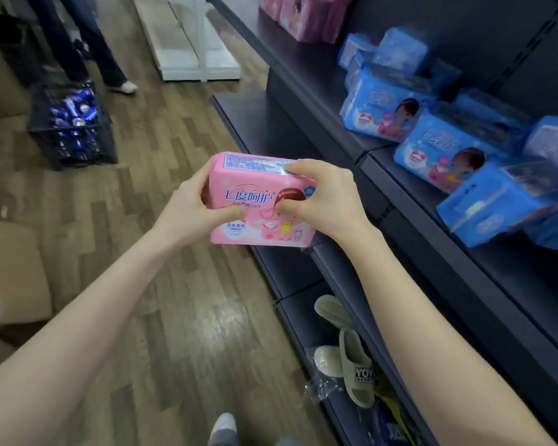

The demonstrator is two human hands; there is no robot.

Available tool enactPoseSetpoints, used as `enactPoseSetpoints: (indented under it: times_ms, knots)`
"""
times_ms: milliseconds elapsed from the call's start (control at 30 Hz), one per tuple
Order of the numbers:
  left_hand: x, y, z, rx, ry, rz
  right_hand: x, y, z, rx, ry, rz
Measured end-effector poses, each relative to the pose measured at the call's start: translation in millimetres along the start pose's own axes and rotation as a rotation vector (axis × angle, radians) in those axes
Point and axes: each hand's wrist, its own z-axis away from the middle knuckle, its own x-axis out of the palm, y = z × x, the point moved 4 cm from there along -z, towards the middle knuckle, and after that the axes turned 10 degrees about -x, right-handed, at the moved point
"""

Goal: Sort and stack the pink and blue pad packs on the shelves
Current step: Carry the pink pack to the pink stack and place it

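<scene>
Your left hand (187, 210) & right hand (319, 201) both grasp a pink pack (239, 201) mid-frame; blue packs (448, 149) on shelf (464, 239), right.

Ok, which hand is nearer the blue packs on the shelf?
Right. The right hand grips the pink pack on the side facing the blue packs; the left hand holds its opposite side, farther from them.

Blue packs (380, 106) on dark shelf (512, 275)
</scene>
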Motion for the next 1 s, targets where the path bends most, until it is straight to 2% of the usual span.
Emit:
enactPoseSetpoints:
  times_ms: [400,767,1000]
  knots:
    - [-50,-27,-63,-0.094,0.186,0.051,47,7,-107,-0.098,-0.148,-0.081]
    - [-79,-14,-156,-0.145,0.373,0.080,63,34,-239,-0.233,-0.286,-0.138]
    - [-96,-16,-190,-0.152,0.463,0.100,80,38,-290,-0.284,-0.350,-0.167]
